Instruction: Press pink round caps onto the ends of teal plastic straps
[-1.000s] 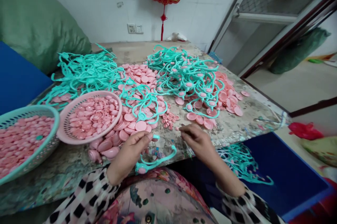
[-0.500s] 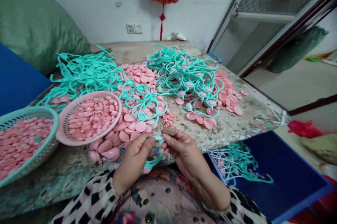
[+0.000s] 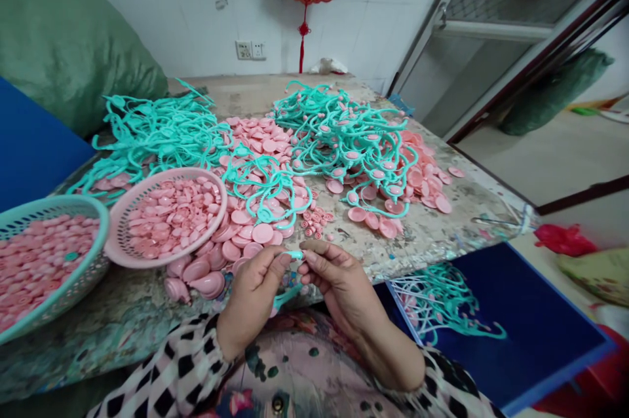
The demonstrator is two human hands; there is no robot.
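Observation:
My left hand [image 3: 255, 293] pinches a teal toy stethoscope tube [image 3: 295, 255] near its end. Part of the same piece hangs below, between my hands and lap. The fingers of my right hand [image 3: 339, 280] close at the tip of that tube, around a small pink ear tip that they mostly hide. Just beyond my hands lies a small heap of pink ear tips [image 3: 317, 220]. Left of it are loose pink discs [image 3: 263, 233], with several teal tubes [image 3: 268, 192] on top.
A pink basket [image 3: 115, 241] and a teal basket [image 3: 104, 234] hold pink parts on the left. Behind stand a heap of teal tubes [image 3: 162, 136] and another with pink pieces fitted [image 3: 344, 136]. A blue bin [image 3: 531, 320] with more tubes is below the table's right edge.
The tube end between my fingertips shows tilted slightly differently, and the pink ear tip is now more hidden. The lower part of the tube has shifted a little. Both hands stay close together.

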